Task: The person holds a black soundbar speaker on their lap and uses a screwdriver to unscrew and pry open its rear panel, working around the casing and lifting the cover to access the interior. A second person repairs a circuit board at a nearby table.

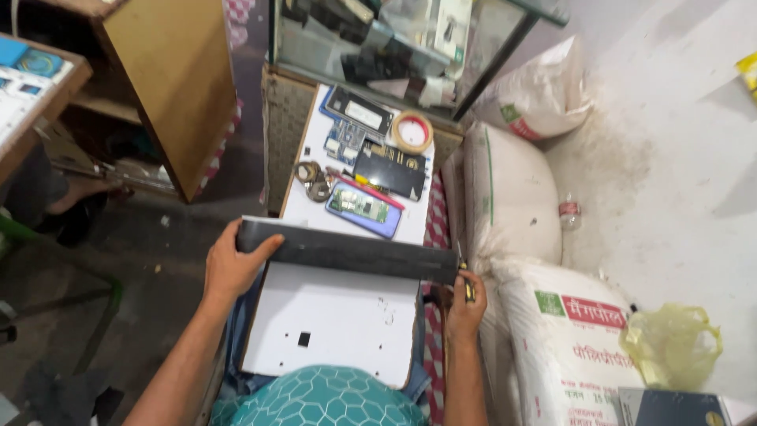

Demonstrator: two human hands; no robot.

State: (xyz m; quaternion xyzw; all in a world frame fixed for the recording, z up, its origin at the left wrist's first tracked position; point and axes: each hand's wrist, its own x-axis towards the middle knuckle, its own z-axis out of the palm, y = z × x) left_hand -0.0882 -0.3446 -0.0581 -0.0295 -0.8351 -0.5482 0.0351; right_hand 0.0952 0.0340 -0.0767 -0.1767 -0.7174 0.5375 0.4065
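From above, my left hand grips the left end of a long black panel, thumb on top and fingers curled under its edge, clamped on it. My right hand is at the panel's right end, fingers closed around a small tool with a yellow and black handle whose tip meets the panel's corner. The panel lies across the far edge of a white board resting on my lap. Just beyond the panel stands a small white table; on it lie a blue phone nearest the panel, a black phone behind that, a green circuit board, and a roll of tape at the far right corner. Right of the panel lie white sacks: the nearest carries a red rectangular label with a green square beside it, and a farther one has a green and red mark. A yellow plastic bag sits right of the nearest sack.
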